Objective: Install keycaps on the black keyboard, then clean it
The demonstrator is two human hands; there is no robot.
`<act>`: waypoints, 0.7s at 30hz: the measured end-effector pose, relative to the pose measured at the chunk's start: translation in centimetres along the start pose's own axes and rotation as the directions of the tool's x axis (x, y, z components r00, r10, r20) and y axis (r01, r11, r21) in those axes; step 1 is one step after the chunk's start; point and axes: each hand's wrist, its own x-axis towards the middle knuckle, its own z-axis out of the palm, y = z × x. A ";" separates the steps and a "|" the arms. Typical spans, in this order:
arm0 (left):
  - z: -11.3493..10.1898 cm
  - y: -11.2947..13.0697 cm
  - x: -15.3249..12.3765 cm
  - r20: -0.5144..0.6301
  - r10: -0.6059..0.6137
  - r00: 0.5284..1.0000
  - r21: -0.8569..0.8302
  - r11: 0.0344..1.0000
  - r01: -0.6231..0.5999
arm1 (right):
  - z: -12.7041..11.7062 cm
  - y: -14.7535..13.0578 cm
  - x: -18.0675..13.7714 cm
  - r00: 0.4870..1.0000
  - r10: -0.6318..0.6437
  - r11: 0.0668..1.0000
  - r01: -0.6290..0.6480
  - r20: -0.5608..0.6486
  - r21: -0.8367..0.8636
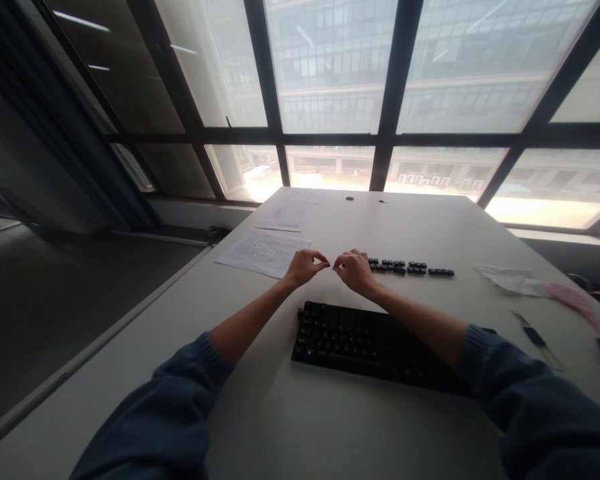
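Thumb and forefinger of my left hand [305,267] are pinched together above the table, beyond the keyboard. A dark speck shows at those fingertips, too small to name. Facing it across a narrow gap, my right hand [355,272] also has its fingers pinched; what they hold, if anything, I cannot make out. Just right of that hand, loose black keycaps [393,268] lie in short rows, partly hidden behind it. Nearer to me lies a black keyboard [350,337], slightly turned, with its right part under my right forearm.
Printed papers [260,252] lie at the table's left side. Toward the right are a crumpled white wrapper [510,280], a pink cloth-like item [575,300] and a dark-handled tool [534,335]. Two small dark round things, one a disc [349,199], are at the far edge before the windows.
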 end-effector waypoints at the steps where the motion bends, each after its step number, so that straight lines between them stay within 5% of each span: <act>1: -0.9 0.6 -1.3 0.005 -0.008 1.000 -0.047 0.999 0.008 | -0.4 -0.4 -0.9 1.000 0.015 0.997 -0.014 -0.019 0.077; 5: -3.4 2.7 -6.9 0.077 0.037 0.996 -0.211 0.977 -0.020 | -1.9 -1.9 -5.3 1.000 -0.003 0.926 -0.005 0.020 0.378; 9: -3.4 3.7 -10.7 0.188 0.026 0.982 -0.303 0.952 0.033 | -2.4 -3.3 -8.5 0.992 -0.001 0.859 -0.063 0.125 0.508; 21: -2.1 3.8 -12.2 0.103 0.212 0.972 -0.131 0.971 -0.198 | -2.3 -5.1 -9.4 0.995 -0.043 0.922 0.007 0.085 0.387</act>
